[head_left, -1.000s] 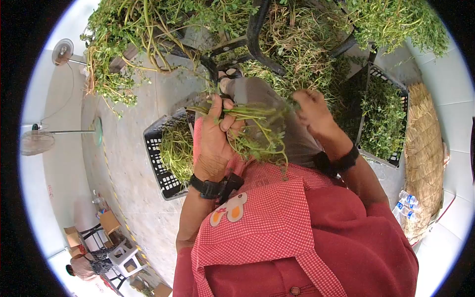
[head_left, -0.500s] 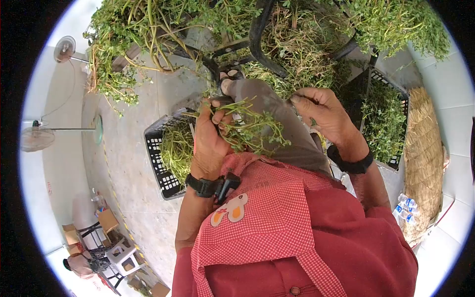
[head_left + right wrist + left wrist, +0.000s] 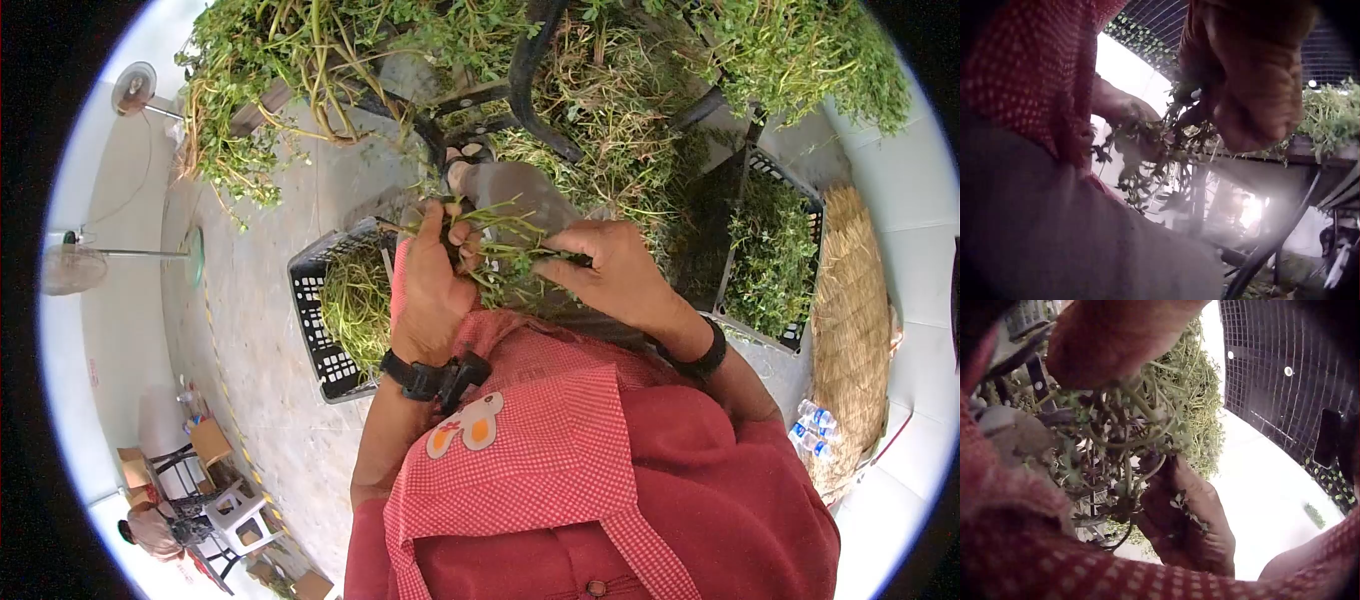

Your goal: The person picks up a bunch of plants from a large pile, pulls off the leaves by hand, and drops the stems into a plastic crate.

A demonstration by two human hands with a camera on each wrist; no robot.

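Note:
In the head view the left hand (image 3: 435, 290) grips a small bunch of green leafy stems (image 3: 505, 250) above the lap, fingers curled round the stem ends. The right hand (image 3: 625, 275) pinches the leafy side of that bunch between thumb and fingers. The left wrist view has the stems (image 3: 1141, 444) between a large blurred finger above and the right hand (image 3: 1191, 519) below. Leaves (image 3: 1147, 150) hang beside the right hand (image 3: 1250, 75) in the right wrist view, partly covering the left hand behind them.
Heaped greens (image 3: 250, 90) lie at the top over dark table legs (image 3: 525, 80). A black crate (image 3: 310, 310) of stems stands at left, another crate of greens (image 3: 775, 250) at right. Beyond it are a straw roll (image 3: 850, 310) and bottles (image 3: 812, 428). A person (image 3: 155, 530) is at lower left.
The right hand first moved away from the bunch, then came back left to it and now pinches it. The left hand stays nearly in place, still gripping the stems.

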